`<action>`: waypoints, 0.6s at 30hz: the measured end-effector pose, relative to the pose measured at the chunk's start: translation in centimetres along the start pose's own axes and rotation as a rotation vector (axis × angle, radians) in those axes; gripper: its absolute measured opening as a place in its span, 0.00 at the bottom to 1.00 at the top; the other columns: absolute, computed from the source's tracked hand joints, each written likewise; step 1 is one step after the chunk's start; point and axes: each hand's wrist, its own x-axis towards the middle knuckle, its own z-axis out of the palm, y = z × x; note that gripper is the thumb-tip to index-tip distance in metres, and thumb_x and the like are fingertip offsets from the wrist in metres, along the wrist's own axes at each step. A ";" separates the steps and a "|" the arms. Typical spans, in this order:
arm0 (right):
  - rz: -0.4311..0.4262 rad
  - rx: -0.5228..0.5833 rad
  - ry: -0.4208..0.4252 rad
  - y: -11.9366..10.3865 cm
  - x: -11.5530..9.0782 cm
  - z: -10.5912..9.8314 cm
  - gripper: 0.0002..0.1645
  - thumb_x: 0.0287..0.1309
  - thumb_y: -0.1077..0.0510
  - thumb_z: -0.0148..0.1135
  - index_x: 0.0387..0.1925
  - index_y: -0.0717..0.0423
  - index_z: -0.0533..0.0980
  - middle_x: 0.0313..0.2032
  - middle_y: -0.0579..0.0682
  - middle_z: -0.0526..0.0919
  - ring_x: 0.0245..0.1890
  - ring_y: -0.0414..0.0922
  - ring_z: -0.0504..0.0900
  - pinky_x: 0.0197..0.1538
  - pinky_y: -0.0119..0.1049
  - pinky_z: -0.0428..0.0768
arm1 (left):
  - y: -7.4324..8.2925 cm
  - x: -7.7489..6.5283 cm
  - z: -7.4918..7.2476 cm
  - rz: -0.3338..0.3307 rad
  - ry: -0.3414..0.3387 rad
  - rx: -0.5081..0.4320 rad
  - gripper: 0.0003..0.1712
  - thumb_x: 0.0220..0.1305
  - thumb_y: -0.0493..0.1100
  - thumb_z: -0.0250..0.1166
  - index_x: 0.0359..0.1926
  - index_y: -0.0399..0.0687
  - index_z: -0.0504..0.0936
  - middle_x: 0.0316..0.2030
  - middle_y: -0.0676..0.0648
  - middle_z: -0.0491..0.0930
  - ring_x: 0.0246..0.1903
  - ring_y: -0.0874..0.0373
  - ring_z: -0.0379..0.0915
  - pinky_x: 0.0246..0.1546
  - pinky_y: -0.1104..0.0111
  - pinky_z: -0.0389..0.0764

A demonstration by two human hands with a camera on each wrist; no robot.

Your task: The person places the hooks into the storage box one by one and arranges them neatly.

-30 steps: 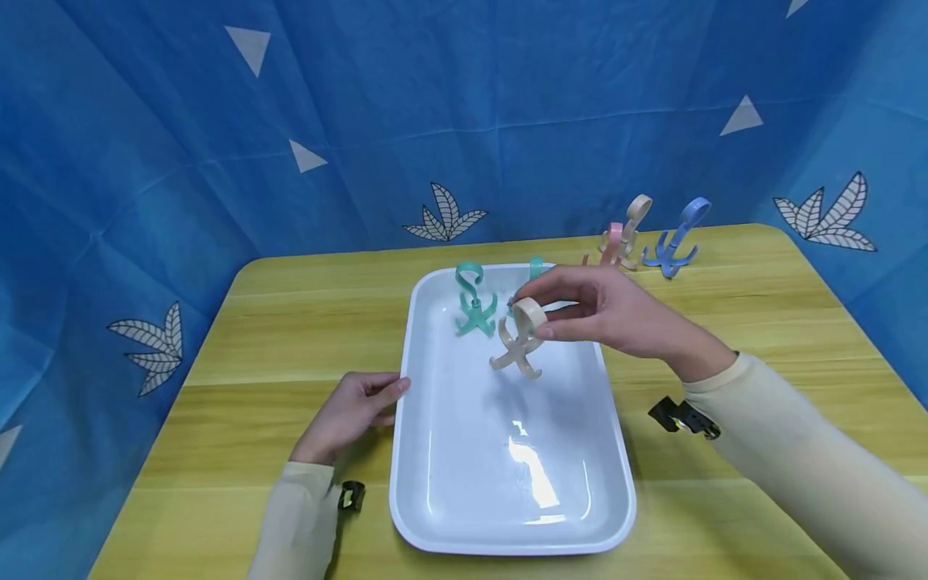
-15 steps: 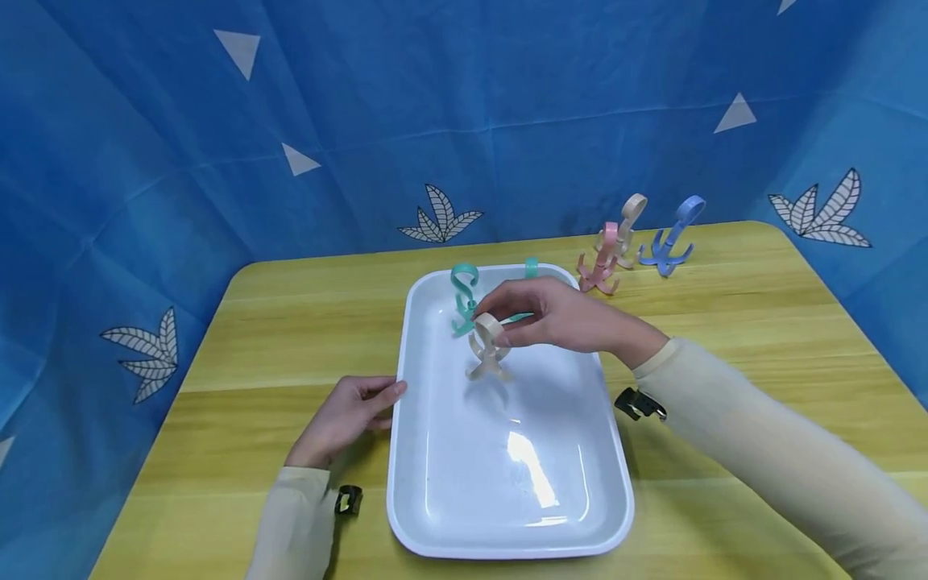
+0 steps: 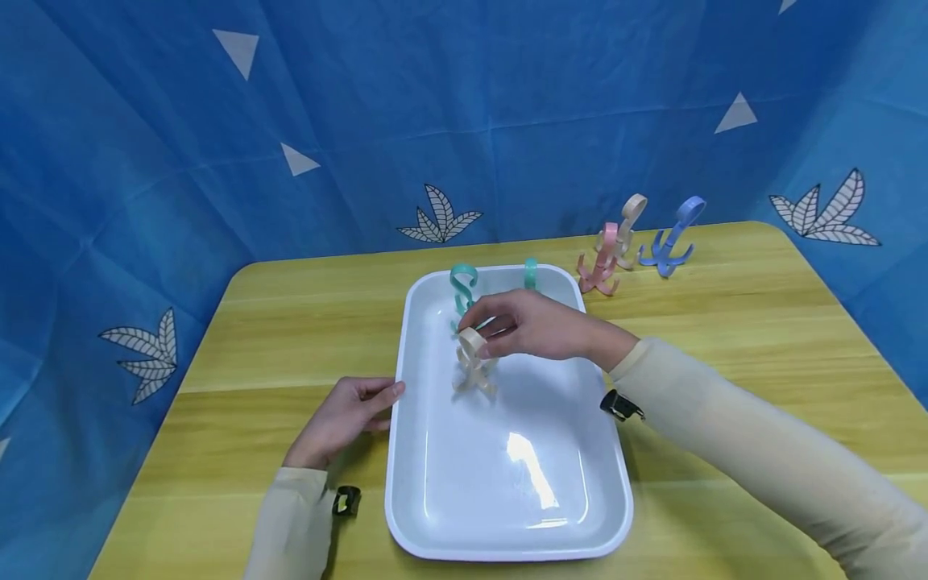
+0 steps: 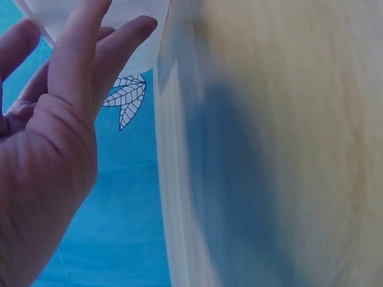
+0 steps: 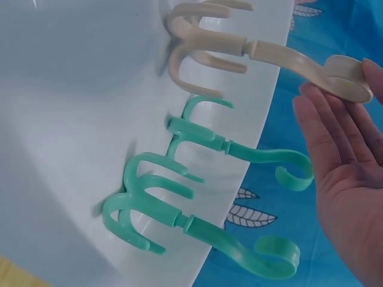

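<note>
The right hand [image 3: 532, 326] pinches the curl of a beige hook [image 5: 272, 54] between thumb and fingertips, its prongs down, in the far left part of a white tray [image 3: 464, 475]; whether all the prongs touch the tray floor cannot be told. A light hold, high on the curl, should suit it, with the prongs kept level so that all bear on the floor before the fingers part. Its nearest neighbour, a left green hook [image 5: 239, 151] by the tray's far left corner, leaves little room, so a sideways nudge would be the likeliest trouble; a right green hook [image 5: 206, 232] stands nearer the far right corner. The left hand [image 3: 344, 415] pinches the tray's left edge, thumb over the rim and fingers against the outer side, which ought to steady it. The tray floor is smooth and glossy, with a bright reflection, so thin prongs may slide. The table [image 3: 275, 322] has a yellow wood grain; near its far edge, beyond the tray's far right corner, are a pink hook [image 3: 603, 258], a second beige hook [image 3: 632, 213] and a blue hook [image 3: 674, 240]. Blue cloth [image 3: 377, 89] printed with white triangles [image 3: 239, 52] and leaves [image 3: 444, 208] hangs behind and at both sides.
</note>
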 end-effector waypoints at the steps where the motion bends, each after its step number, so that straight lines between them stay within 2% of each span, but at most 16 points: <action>1: 0.004 -0.005 -0.007 0.0 0.1 0.0 0.20 0.60 0.66 0.67 0.55 0.58 0.78 0.52 0.51 0.81 0.54 0.48 0.80 0.53 0.39 0.81 | 0.0 0.0 0.0 0.001 0.001 -0.002 0.32 0.67 0.54 0.65 0.59 0.30 0.76 0.55 0.38 0.78 0.51 0.49 0.78 0.48 0.59 0.83; 6: 0.017 -0.026 -0.034 0.1 0.2 0.0 0.22 0.61 0.64 0.66 0.57 0.58 0.76 0.55 0.50 0.80 0.58 0.48 0.77 0.56 0.39 0.79 | -0.2 0.0 0.2 0.003 0.015 -0.011 0.31 0.67 0.53 0.65 0.58 0.30 0.78 0.54 0.38 0.79 0.50 0.49 0.79 0.47 0.59 0.83; 13: -0.005 -0.108 -0.030 -0.3 -0.9 -1.1 0.33 0.60 0.60 0.68 0.65 0.60 0.69 0.64 0.54 0.73 0.64 0.49 0.70 0.64 0.43 0.72 | -0.2 0.1 0.3 0.019 0.005 -0.004 0.32 0.68 0.52 0.65 0.59 0.29 0.76 0.56 0.36 0.77 0.52 0.49 0.77 0.48 0.60 0.83; 18: -0.017 -0.129 -0.012 -0.7 -2.0 -2.4 0.32 0.63 0.59 0.66 0.65 0.65 0.69 0.62 0.58 0.75 0.61 0.52 0.74 0.60 0.44 0.77 | 0.0 0.0 0.1 0.015 -0.002 0.006 0.31 0.69 0.50 0.64 0.60 0.27 0.75 0.56 0.36 0.77 0.52 0.48 0.77 0.48 0.60 0.83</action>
